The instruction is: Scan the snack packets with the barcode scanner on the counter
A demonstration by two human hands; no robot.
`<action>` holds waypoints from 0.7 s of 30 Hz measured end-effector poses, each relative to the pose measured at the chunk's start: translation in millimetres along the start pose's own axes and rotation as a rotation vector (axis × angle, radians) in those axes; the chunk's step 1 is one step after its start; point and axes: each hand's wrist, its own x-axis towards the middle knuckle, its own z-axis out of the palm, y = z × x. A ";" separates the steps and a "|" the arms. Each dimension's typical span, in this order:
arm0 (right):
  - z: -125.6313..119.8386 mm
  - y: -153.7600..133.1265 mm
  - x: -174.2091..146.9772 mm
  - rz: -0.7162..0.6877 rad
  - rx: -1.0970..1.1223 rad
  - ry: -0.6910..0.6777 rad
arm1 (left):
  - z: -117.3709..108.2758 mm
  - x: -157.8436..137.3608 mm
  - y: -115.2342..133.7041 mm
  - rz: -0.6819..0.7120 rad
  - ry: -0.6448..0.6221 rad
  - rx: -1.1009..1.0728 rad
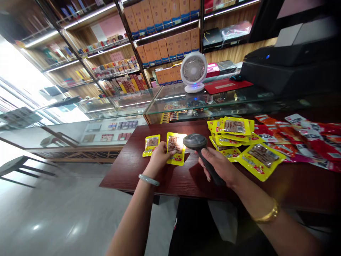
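My right hand (217,163) is closed round the handle of a dark grey barcode scanner (195,141). Its head points left, and bright light falls on a yellow snack packet (176,158). That packet lies on the dark red wooden table, with strips of brown food showing through its clear window. Fingers of my left hand (160,156) rest on the packet's left side; whether they pinch its edge is hard to see. Just left of that hand lies a smaller-looking yellow packet (151,142). Right of the scanner is a pile of yellow packets (231,128), with one packet (262,160) nearest me.
Red and orange packets (298,137) spread over the table's right side. Behind the table (128,163) stands a glass display counter (170,97), bearing a white fan (194,71) and a red mat (227,86). A black machine (290,71) is at the right. A stool (18,165) stands at left.
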 end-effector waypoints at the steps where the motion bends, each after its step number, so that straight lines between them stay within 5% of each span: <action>1: -1.3 -0.3 -1.0 0.002 0.004 0.003 | 2.6 0.1 1.7 0.011 -0.018 -0.010; 9: -20.2 -4.0 -14.1 -0.063 -0.032 0.120 | 42.5 9.5 38.9 0.016 -0.080 -0.179; 16: -52.1 -22.7 -37.7 -0.136 0.002 0.316 | 126.5 27.5 113.3 0.043 -0.183 -0.407; 21: -78.8 -30.1 -56.9 -0.156 0.026 0.427 | 187.0 39.1 148.3 0.126 -0.291 -0.333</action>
